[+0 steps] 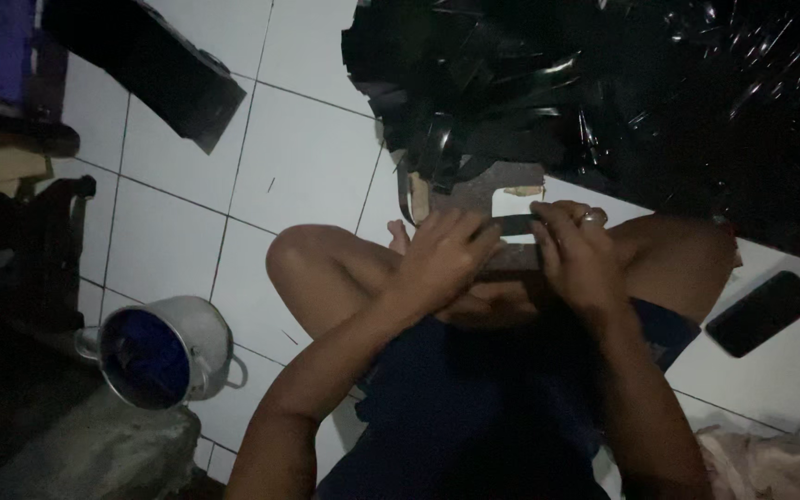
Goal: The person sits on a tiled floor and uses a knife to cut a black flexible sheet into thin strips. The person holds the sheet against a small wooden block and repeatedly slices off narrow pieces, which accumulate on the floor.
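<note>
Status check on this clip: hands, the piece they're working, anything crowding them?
Left hand and right hand both grip a dark strip. Strip level above the lap. Black plastic pile just beyond; phone on the floor, apart.

White tiled floor (307, 176) bears pot (164, 352), phone (763, 312).

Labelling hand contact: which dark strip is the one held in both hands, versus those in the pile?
The flat dark strip stretched between the left hand and right hand, above the lap. The other strips hang loose from the black plastic pile beyond, untouched.
</note>
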